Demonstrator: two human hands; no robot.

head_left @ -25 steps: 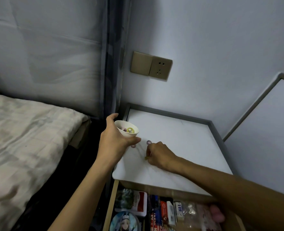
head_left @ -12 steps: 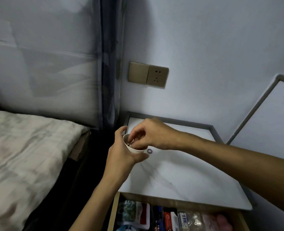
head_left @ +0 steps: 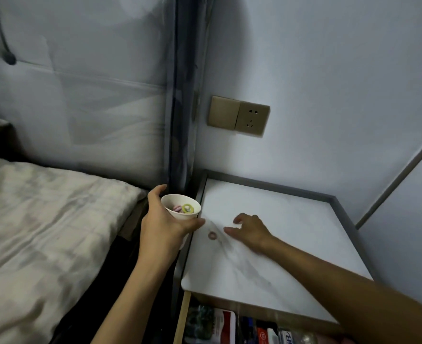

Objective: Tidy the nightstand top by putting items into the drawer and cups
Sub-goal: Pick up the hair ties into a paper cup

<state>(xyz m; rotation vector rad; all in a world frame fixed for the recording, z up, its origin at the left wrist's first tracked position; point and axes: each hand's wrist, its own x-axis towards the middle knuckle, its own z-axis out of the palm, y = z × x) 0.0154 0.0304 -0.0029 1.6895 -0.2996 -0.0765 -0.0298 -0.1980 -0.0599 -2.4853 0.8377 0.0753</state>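
My left hand (head_left: pixel 161 225) grips a white paper cup (head_left: pixel 180 209) just off the nightstand's left edge; the cup holds small pink and yellow-green hair rings. My right hand (head_left: pixel 248 230) hovers low over the white marble nightstand top (head_left: pixel 279 244), fingers spread and holding nothing. A small brownish hair ring (head_left: pixel 212 235) lies on the top just left of those fingertips. Below the front edge the open drawer (head_left: pixel 229 324) shows packets and small boxes.
A bed with a pale cover (head_left: pixel 43 232) lies to the left, with a dark gap between it and the nightstand. A grey raised rim (head_left: pixel 267 183) borders the nightstand's back and right. A switch and socket plate (head_left: pixel 238 115) sits on the wall above.
My right hand has left the cup and dropped down to the nightstand top beside the brownish ring. The cup in my left hand has moved left, off the edge.
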